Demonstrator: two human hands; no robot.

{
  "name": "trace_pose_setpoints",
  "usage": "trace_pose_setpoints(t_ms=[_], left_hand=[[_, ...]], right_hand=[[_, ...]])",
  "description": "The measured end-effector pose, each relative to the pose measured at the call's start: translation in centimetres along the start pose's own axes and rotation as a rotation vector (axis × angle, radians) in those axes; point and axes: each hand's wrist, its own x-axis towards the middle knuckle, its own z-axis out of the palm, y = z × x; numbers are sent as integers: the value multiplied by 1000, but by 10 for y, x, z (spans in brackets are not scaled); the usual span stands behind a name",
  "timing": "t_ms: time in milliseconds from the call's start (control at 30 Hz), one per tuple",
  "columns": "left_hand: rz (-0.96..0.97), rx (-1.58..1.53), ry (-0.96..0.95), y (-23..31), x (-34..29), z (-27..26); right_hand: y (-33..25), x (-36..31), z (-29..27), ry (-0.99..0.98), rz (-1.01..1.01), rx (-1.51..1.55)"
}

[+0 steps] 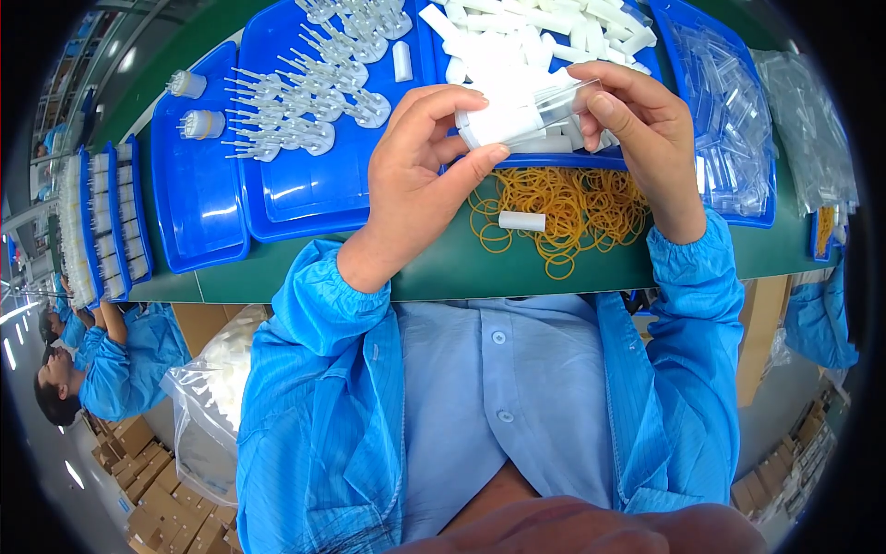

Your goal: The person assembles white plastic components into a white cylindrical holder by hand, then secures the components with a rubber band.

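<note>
While both hands met above the desk (434, 282), we held a white piece (503, 123) in the left hand (415, 166), its thumb below and its fingers above, the grip narrowed to the thickness of the piece. Our right hand (652, 120) pinched a clear tube (562, 103) by its far end between thumb and fingertips. We seemed to grip each part toward its outer end so that the facing ends stayed free and in sight.

The two parts were in front of our chest, over the near edge of the heap of white pieces (600, 32). The tube's long axis ran up and away to the right, its near end pointing down-left at the white piece, which lay on roughly the same line with a gentler tilt. Whether the tube only touched the piece or overlapped it, we could not tell through the glare.

We probably had the heap ahead and the clear tubes (729, 120) to the right for short reaches. The rubber bands (572, 208) lay loose on the desk, nearest us, with a white roll (522, 221) resting on them, its long axis nearly crosswise to us.
</note>
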Motion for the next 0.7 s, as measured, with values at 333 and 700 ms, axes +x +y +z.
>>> trace_pose_setpoints(t_ms=[333, 700], left_hand=[[-49, -91, 15, 0, -1, -1], [-88, -101, 105, 3, 0, 5]], right_hand=[[-7, -4, 3, -10, 0, -71], [-7, -7, 11, -43, 36, 14]])
